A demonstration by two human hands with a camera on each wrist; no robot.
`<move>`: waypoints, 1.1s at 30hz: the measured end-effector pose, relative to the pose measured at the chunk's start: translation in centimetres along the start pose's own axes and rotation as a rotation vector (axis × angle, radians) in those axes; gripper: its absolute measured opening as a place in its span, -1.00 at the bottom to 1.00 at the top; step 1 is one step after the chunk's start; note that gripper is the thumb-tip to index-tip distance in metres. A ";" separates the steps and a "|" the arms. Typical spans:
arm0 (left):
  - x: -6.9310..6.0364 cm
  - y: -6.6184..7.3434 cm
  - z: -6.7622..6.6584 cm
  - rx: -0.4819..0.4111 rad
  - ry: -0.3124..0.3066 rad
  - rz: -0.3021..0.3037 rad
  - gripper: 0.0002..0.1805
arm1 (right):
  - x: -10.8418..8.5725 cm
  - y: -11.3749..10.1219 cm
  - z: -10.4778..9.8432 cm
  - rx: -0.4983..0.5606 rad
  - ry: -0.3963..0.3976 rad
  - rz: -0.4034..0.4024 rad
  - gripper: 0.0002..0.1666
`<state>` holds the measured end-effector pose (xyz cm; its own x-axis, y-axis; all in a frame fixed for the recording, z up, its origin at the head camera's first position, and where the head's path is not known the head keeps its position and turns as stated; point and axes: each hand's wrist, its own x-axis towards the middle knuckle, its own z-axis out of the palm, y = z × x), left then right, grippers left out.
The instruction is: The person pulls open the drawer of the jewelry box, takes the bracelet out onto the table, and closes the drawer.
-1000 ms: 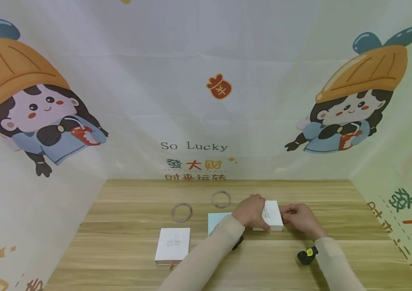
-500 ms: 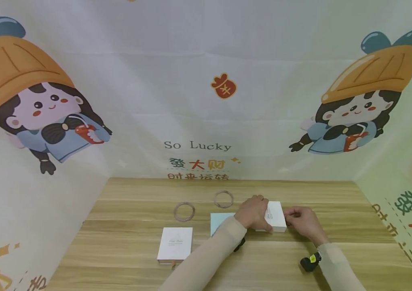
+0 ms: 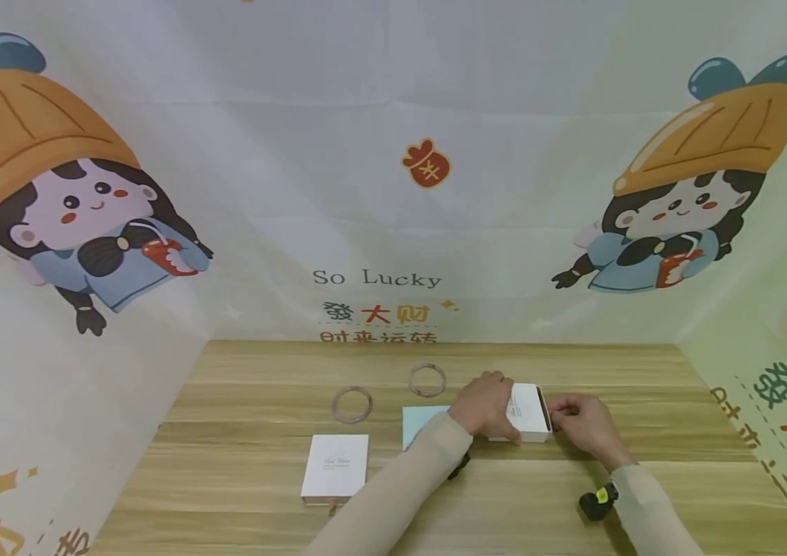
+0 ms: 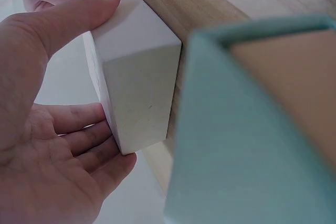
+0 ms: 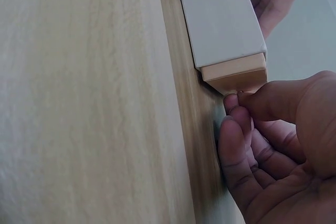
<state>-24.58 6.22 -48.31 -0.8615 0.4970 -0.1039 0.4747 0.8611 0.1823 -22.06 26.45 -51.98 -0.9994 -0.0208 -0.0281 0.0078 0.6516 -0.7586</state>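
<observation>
My left hand (image 3: 483, 405) holds a white drawer box (image 3: 528, 409) steady on the table, thumb along its near side and fingers across its top, as the left wrist view shows. From its right end a brown inner drawer (image 5: 236, 74) sticks out a short way. At that end my right hand (image 3: 584, 421) pinches between thumb and fingertips what seems to be the drawer's pull tab, almost wholly covered by the fingers. What lies inside the drawer is hidden. A light teal box (image 3: 422, 423) sits left of the white one, partly behind my left forearm.
Two pale pinkish bangles lie toward the back left: a nearer bangle (image 3: 352, 405) and a farther bangle (image 3: 428, 381). A second white box (image 3: 336, 467) with a small brown tab stands front left. Printed cloth walls (image 3: 435, 232) border the wooden table (image 3: 226, 463).
The drawer has slid slightly out of the white sleeve to the right, showing a dark gap at that end. My right hand has shifted a little rightward; the left hand stays put.
</observation>
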 end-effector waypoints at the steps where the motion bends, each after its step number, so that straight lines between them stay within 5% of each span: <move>1: 0.0 0.0 0.0 -0.003 -0.001 -0.003 -0.07 | 0.0 -0.1 0.0 -0.003 -0.002 0.000 -0.81; 33: -0.2 0.2 -0.1 -0.026 -0.025 -0.037 -0.05 | -0.3 0.7 -1.7 -0.047 -0.002 -0.004 -0.80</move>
<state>-24.36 6.28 -48.14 -0.8733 0.4679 -0.1358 0.4377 0.8758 0.2032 -21.83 28.17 -51.37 -0.9993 -0.0250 -0.0269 0.0024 0.6863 -0.7273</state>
